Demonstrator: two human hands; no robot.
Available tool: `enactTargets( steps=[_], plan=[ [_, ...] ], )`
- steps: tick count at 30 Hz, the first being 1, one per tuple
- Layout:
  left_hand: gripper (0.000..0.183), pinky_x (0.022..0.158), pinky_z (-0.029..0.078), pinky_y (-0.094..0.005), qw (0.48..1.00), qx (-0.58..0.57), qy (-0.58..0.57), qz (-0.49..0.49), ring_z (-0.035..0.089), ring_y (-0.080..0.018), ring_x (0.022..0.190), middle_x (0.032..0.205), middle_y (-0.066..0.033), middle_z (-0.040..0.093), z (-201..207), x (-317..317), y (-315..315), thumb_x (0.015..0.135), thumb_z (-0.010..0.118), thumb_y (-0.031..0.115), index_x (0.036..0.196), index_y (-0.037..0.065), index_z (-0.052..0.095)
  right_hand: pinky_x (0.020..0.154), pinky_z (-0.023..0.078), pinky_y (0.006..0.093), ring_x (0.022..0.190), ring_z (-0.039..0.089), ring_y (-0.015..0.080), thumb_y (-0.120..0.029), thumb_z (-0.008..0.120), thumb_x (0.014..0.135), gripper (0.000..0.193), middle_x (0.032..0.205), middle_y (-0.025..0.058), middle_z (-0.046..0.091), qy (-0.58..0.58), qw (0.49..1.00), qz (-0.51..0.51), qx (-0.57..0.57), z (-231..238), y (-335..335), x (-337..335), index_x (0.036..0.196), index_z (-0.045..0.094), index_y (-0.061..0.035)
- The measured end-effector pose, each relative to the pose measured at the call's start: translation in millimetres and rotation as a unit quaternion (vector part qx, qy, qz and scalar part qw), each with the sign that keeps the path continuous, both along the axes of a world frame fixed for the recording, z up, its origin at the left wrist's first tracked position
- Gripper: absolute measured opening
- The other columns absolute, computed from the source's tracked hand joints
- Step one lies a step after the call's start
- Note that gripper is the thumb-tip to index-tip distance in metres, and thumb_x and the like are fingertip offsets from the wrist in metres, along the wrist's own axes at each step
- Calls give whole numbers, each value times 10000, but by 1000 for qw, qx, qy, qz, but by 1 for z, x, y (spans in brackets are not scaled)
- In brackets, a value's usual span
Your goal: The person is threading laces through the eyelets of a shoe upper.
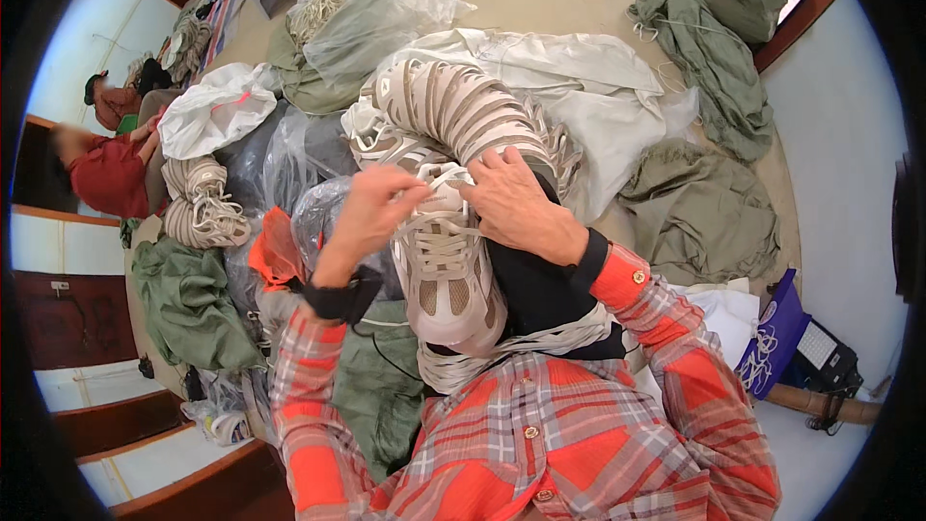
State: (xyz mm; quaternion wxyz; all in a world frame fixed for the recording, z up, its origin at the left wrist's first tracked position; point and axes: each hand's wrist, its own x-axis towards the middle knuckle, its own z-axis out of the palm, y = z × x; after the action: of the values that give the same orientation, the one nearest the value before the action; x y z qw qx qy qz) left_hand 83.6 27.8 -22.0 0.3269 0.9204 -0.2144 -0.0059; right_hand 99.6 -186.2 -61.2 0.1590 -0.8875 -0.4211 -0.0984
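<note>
A beige and white sneaker (pixel 451 275) rests on my lap, toe toward me, its pale shoelace (pixel 442 249) crossing the front. My left hand (pixel 371 210) is at the upper left of the sneaker, thumb and fingers pinched at a lace end by the tongue. At the other side of the opening, my right hand (pixel 521 207) has its fingers curled on the sneaker's upper edge; what lies under its fingertips is partly hidden. Right behind the hands, a long curved row of nested matching sneakers (pixel 453 106) leans away from me. A bundle of loose pale laces (pixel 521 345) lies across my lap.
Clear plastic bags (pixel 299 150) and green sacks (pixel 188 304) lie to the left, with another stack of sneakers (pixel 201 203). A person in red (pixel 111 174) sits beyond it. A white sack (pixel 579 87) lies ahead; a purple box (pixel 769 333) with laces stands right.
</note>
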Motion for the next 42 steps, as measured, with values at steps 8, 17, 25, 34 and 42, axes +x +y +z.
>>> enactTargets(
  steps=[8, 17, 25, 34, 42],
  plan=[
    [94, 693, 375, -383, 996, 66, 54, -15, 525, -288, 759, 712, -105, 589, -33, 10, -34, 725, 610, 136, 765, 74, 668, 749, 345, 369, 859, 483, 263, -84, 585, 642, 131, 818, 102, 535, 48, 995, -56, 63, -14, 1, -7, 770, 590, -56],
    [94, 753, 344, -392, 993, 99, 62, 8, 513, -273, 834, 788, -81, 608, -28, 5, -47, 701, 640, 135, 778, 92, 671, 759, 344, 401, 852, 495, 298, 7, 543, 703, 242, 819, 119, 521, 133, 963, -56, 230, -29, 1, 0, 930, 464, -22],
    [79, 724, 352, -413, 953, 261, 103, -115, 507, -328, 828, 799, -113, 592, -26, 22, -49, 702, 611, 135, 742, 74, 640, 789, 360, 427, 862, 519, 335, -12, 559, 647, 256, 836, 158, 519, 129, 980, -48, 147, -25, -3, 0, 890, 479, 6],
    [134, 743, 356, -401, 921, 332, -63, -194, 486, -297, 864, 854, -103, 540, -24, 27, -39, 731, 563, 140, 827, 54, 600, 779, 360, 431, 857, 516, 341, -51, 549, 710, 132, 808, 156, 544, 321, 901, -83, 279, -31, 0, 6, 828, 504, -16],
    [105, 619, 417, -348, 981, 168, 77, -61, 539, -222, 718, 764, -90, 552, -1, 29, 19, 832, 527, 156, 851, 53, 532, 765, 362, 385, 834, 488, 255, -259, 627, 755, 232, 790, 80, 530, 5, 998, 12, 59, -4, 19, -26, 809, 538, -52]
  ],
)
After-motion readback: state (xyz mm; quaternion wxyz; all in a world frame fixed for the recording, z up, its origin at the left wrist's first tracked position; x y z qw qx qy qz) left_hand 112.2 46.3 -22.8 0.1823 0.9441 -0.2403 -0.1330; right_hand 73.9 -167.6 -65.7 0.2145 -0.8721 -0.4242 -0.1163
